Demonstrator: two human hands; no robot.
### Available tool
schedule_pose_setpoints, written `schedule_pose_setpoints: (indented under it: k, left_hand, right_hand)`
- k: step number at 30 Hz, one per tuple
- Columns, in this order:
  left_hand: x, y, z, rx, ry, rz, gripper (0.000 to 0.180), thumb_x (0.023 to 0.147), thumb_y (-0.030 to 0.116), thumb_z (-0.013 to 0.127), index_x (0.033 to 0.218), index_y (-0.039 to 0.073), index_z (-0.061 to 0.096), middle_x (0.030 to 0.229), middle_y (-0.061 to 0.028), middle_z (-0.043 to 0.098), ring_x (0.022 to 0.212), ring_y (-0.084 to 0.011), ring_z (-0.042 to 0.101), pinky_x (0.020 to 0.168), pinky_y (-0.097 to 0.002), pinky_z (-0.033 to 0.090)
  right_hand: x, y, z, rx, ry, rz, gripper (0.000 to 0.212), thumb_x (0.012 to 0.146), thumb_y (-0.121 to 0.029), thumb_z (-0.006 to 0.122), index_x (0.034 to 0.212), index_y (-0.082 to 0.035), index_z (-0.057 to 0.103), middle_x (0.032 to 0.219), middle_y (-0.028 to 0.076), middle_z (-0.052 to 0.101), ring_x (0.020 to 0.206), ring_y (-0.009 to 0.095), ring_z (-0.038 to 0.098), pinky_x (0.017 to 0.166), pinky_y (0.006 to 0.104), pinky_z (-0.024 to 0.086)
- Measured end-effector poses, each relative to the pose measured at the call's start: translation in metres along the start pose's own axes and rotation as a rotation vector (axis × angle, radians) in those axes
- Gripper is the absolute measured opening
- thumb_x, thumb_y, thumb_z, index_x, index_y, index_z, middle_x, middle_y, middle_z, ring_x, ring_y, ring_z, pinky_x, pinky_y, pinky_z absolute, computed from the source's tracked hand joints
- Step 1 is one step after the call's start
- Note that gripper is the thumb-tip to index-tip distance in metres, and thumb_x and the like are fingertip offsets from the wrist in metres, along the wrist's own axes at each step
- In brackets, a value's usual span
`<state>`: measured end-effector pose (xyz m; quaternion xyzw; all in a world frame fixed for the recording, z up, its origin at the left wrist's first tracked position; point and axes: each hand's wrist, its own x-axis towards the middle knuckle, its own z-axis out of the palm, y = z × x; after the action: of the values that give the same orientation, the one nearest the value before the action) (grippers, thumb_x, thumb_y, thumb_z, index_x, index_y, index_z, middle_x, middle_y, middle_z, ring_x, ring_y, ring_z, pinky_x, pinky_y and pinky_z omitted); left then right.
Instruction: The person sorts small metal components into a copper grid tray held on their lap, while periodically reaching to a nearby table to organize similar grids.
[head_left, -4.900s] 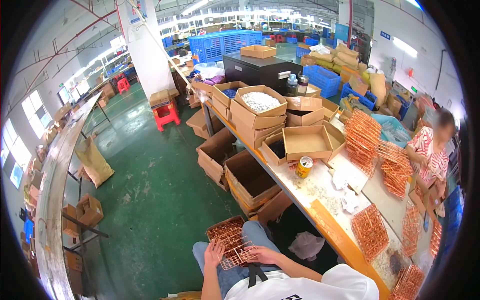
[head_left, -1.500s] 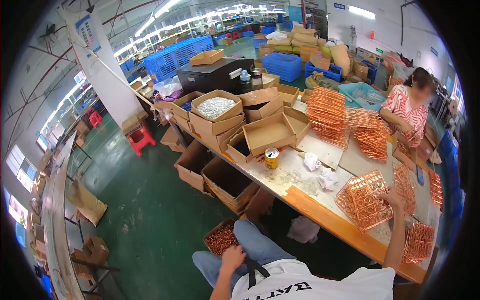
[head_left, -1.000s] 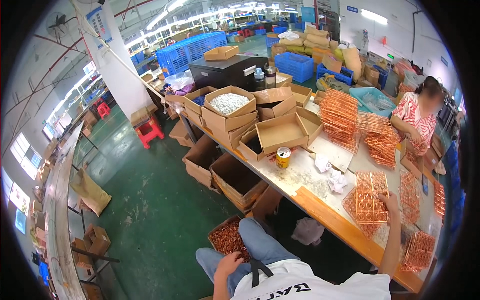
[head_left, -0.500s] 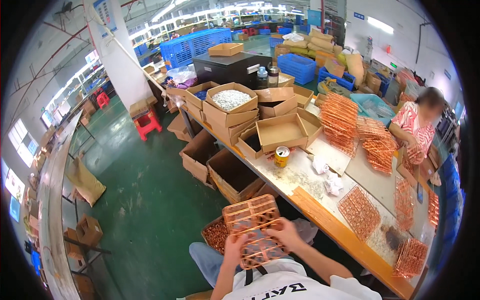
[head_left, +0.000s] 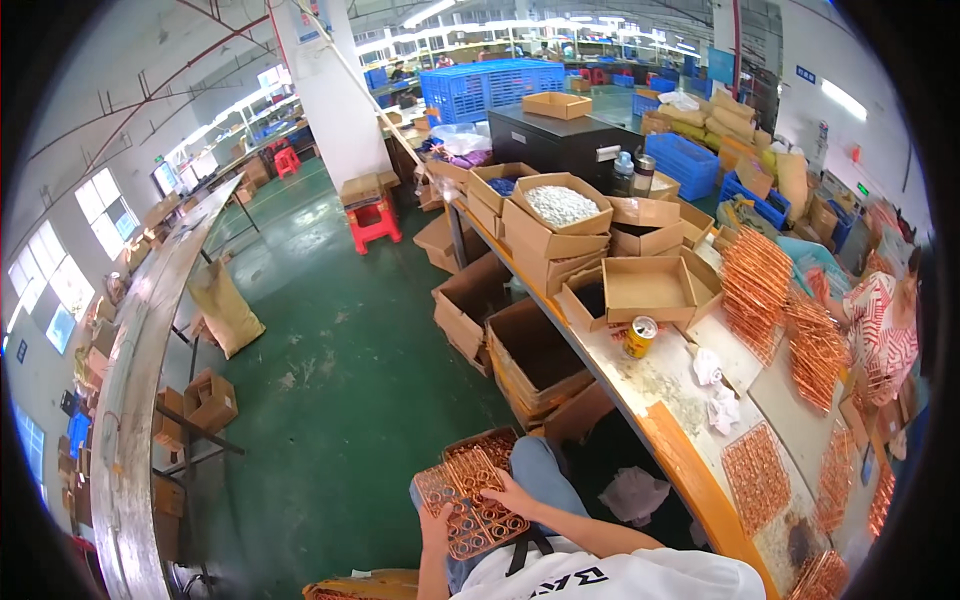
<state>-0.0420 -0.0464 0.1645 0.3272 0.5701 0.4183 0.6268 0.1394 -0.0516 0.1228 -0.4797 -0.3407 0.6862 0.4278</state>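
Note:
Over my lap, a copper-coloured wire rack (head_left: pixel 470 508) with rows of round rings lies tilted between my hands. My left hand (head_left: pixel 434 527) grips its near left edge with closed fingers. At the right edge, my right hand (head_left: pixel 510 494) is closed on the same rack, thumb on top. Just beyond, a carton (head_left: pixel 455 440) of small copper rings sits low by my knee, partly hidden by the rack. Similar copper racks (head_left: pixel 757 480) lie on the workbench to my right.
The bench's wooden edge (head_left: pixel 690 470) runs along my right. It carries a yellow can (head_left: pixel 640 337), crumpled tissue (head_left: pixel 722 410), stacked copper racks (head_left: pixel 755 285) and cardboard trays (head_left: pixel 650 287). Open cartons (head_left: pixel 540 352) stand beneath. A co-worker (head_left: pixel 880 325) is at the far right.
My view has swung left, so the bench appears farther right. The rack has come lower, nearer my lap, and its ringed face shows more fully. Both hands keep hold; the co-worker leans differently.

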Motion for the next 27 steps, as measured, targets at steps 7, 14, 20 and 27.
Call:
schedule_pose_setpoints:
  k: [7, 14, 20, 27]
  left_hand:
    - [0.030, -0.020, -0.001, -0.007, -0.160, 0.290, 0.080, 0.075, -0.012, 0.052, 0.134, 0.014, 0.005, 0.122, -0.0137, 0.038, 0.105, -0.0224, 0.046, 0.086, -0.0342, 0.043]
    - [0.034, -0.015, 0.020, -0.028, -0.213, 0.367, 0.077, 0.076, -0.012, 0.049, 0.135, 0.016, 0.007, 0.116, -0.0110, 0.044, 0.090, -0.0163, 0.052, 0.071, -0.0251, 0.049]
    - [0.035, -0.019, 0.028, -0.084, -0.251, 0.258, 0.076, 0.076, -0.012, 0.047, 0.135, 0.016, 0.007, 0.121, -0.0118, 0.039, 0.100, -0.0184, 0.049, 0.075, -0.0274, 0.049]
    - [0.044, -0.029, 0.021, 0.049, -0.218, 0.375, 0.075, 0.076, -0.010, 0.049, 0.134, 0.018, 0.009, 0.114, -0.0132, 0.043, 0.093, -0.0171, 0.052, 0.073, -0.0272, 0.050]
  right_hand:
    - [0.012, 0.027, -0.013, -0.387, 0.177, -0.300, 0.085, 0.078, -0.023, 0.063, 0.134, 0.006, 0.005, 0.131, 0.023, 0.031, 0.120, 0.030, 0.034, 0.100, 0.0331, 0.026]
    - [0.009, 0.022, -0.009, -0.730, 0.450, -0.231, 0.082, 0.079, -0.026, 0.058, 0.133, 0.006, 0.006, 0.130, 0.027, 0.031, 0.119, 0.037, 0.035, 0.098, 0.0369, 0.030]
    - [0.002, 0.011, -0.009, -0.764, 0.503, -0.155, 0.074, 0.081, -0.031, 0.052, 0.132, 0.005, 0.014, 0.127, 0.028, 0.033, 0.115, 0.040, 0.037, 0.095, 0.0397, 0.033]
    - [0.004, 0.006, 0.008, -0.785, 0.623, -0.033, 0.050, 0.077, -0.025, 0.053, 0.114, 0.003, 0.033, 0.104, 0.027, 0.050, 0.091, 0.042, 0.051, 0.080, 0.0469, 0.041]
